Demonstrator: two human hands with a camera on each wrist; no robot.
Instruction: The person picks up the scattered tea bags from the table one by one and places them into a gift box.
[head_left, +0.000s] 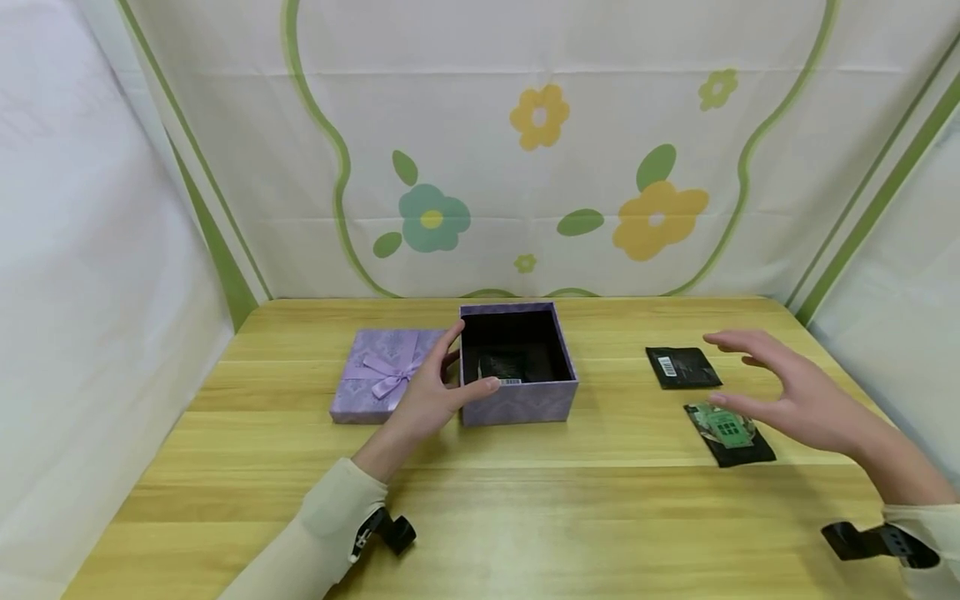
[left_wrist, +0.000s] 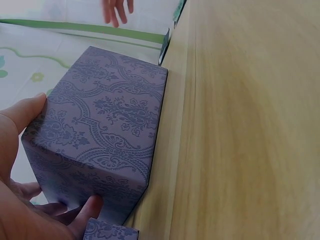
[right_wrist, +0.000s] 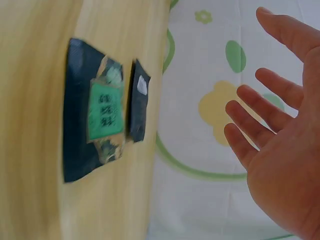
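A purple patterned box stands uncovered on the table, its dark inside holding a black packet with a barcode. My left hand holds the box by its near left corner; the thumb lies at the front rim and the fingers touch the left side, as the left wrist view also shows. Over the right side of the table hovers my right hand, fingers spread and holding nothing. Below and left of it lie a black packet with a green label and a plain black packet with a barcode.
The box's purple lid, with a ribbon bow, lies just left of the box, behind my left hand. A wooden table carries everything. White cloth with printed flowers hangs behind the table's far edge, and white cloth hangs at both sides.
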